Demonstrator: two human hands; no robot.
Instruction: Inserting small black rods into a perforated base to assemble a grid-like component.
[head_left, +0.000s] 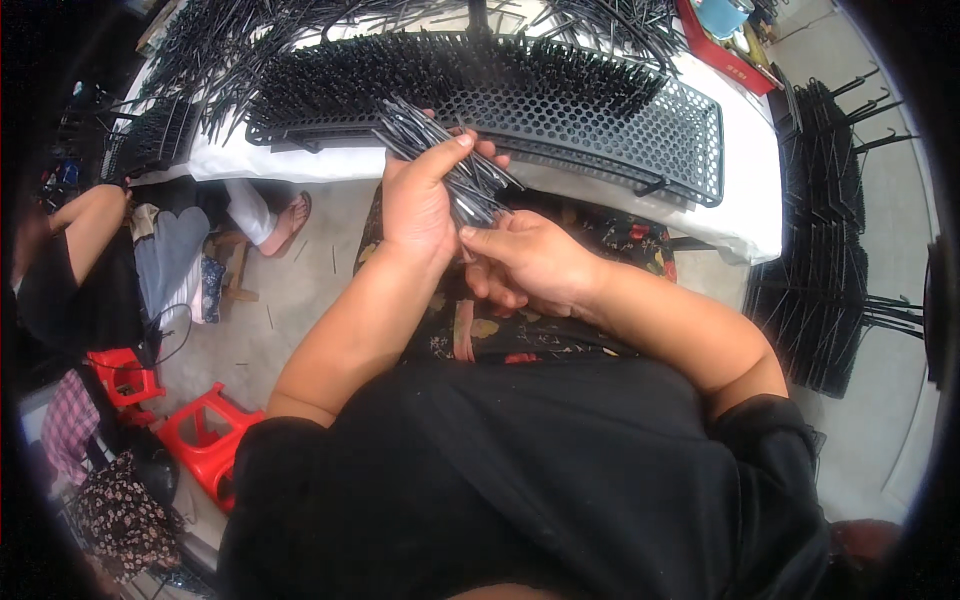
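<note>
A bundle of thin black sticks (468, 180) lies in my left hand (422, 200), whose fingers wrap round it with the thumb across the top. At the bundle's lower end my right hand (530, 258) pinches with thumb and forefinger, its other fingers curled; the exact thing between its fingertips is hard to make out, but it touches the stick ends. Just beyond both hands stands a long black perforated rack (590, 135). Many upright black sticks (370, 80) fill its holes on the left and along the back, while bare holes show at the front right.
Loose black sticks (225, 60) are heaped on the white-covered table (235, 158) behind the rack. A red box (730, 60) sits at the back right. Black racks (815, 240) are stacked on the right. Red stools (205, 430) and a seated person (95, 235) are on the left.
</note>
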